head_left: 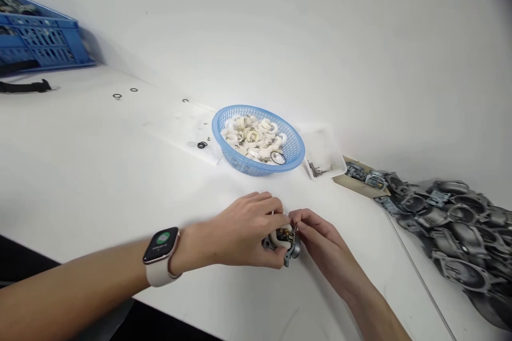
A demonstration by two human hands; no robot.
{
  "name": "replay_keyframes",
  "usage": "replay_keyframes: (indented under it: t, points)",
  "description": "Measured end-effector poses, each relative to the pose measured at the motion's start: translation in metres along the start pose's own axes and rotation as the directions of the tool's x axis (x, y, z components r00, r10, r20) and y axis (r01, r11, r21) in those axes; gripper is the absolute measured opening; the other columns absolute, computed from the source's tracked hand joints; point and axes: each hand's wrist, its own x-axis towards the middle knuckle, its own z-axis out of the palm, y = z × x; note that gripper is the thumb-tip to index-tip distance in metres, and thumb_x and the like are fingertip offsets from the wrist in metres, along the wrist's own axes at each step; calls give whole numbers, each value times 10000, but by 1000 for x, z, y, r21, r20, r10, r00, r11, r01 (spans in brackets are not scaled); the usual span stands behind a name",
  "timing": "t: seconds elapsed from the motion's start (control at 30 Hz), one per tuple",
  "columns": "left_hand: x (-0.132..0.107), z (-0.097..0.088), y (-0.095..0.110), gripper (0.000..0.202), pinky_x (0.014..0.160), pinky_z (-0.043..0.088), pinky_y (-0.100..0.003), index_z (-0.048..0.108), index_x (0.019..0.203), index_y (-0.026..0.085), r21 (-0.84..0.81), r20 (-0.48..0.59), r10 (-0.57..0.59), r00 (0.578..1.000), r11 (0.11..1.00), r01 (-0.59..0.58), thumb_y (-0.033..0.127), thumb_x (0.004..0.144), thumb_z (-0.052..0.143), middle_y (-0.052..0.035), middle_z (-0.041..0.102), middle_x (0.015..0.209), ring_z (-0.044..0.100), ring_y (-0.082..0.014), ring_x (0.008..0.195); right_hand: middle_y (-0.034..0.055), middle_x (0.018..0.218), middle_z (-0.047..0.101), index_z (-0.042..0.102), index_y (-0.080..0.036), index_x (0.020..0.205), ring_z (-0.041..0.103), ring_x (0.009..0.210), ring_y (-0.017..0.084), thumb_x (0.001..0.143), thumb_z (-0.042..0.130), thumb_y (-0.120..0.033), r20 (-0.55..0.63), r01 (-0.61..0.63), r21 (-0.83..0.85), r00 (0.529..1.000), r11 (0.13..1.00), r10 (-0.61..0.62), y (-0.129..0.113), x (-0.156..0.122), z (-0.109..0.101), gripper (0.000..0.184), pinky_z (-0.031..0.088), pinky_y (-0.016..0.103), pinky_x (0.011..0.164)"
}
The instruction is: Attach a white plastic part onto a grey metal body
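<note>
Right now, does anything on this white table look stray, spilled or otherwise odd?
A few small black rubber rings lie loose on the white table, well away from the round blue plastic basket of white parts. Another ring pair sits just beside it. Otherwise both hands, left hand and right hand, hold a small grey metal part normally.

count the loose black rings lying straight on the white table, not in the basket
4: two far left, one mid-table, one beside the blue basket at, which may be two stacked. Others may be too small to see.
</note>
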Motion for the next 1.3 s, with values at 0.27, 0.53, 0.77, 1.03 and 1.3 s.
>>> replay_keyframes:
  t: [0.27, 0.53, 0.77, 1.03, 1.3]
  points:
    - [-1, 2, -1, 258, 741, 500, -323, 703, 1011, 165, -10, -19, -10, 1000, 1000, 10, 260, 771, 693, -50, 645, 911, 541, -180, 768, 42, 943, 604, 710, -248, 983, 525, 865, 218, 929, 640, -514, -15, 111, -220, 993, 969, -117, -2, -1, -2, 281, 460, 316, 764]
    - [-1, 3, -1, 245, 727, 495, -326, 704, 1001, 168, -24, -16, -22, 1000, 999, 22, 275, 781, 694, -45, 643, 894, 542, -180, 766, 52, 1120, 622, 735, -322, 1113, 580, 907, 227, 872, 737, -426, 1, 197, -383, 977, 902, -213, 0, -9, -10, 262, 510, 384, 855]
    - [-1, 2, 0, 247, 740, 499, -326, 693, 1025, 172, -32, -5, -25, 1000, 999, 25, 290, 808, 691, -48, 648, 900, 555, -181, 779, 67, 1072, 641, 736, -325, 1082, 589, 895, 247, 867, 759, -394, -1, 294, -542, 937, 787, -351, 0, -11, -9, 226, 530, 413, 839]
    - [-1, 3, 0, 220, 728, 498, -325, 708, 972, 164, -27, -14, -40, 999, 999, 39, 306, 805, 693, -44, 643, 871, 540, -176, 761, 49, 1043, 657, 742, -332, 1047, 638, 944, 246, 918, 718, -356, 44, 357, -577, 912, 734, -409, 1, -14, -7, 134, 546, 358, 814]
    - [-2, 3, 0, 226, 745, 497, -320, 706, 985, 165, -42, -16, -36, 999, 998, 35, 289, 797, 698, -44, 646, 897, 538, -173, 768, 43, 1054, 669, 742, -341, 1064, 654, 943, 246, 924, 714, -359, 52, 362, -621, 904, 695, -424, 0, -15, -8, 144, 553, 347, 800]
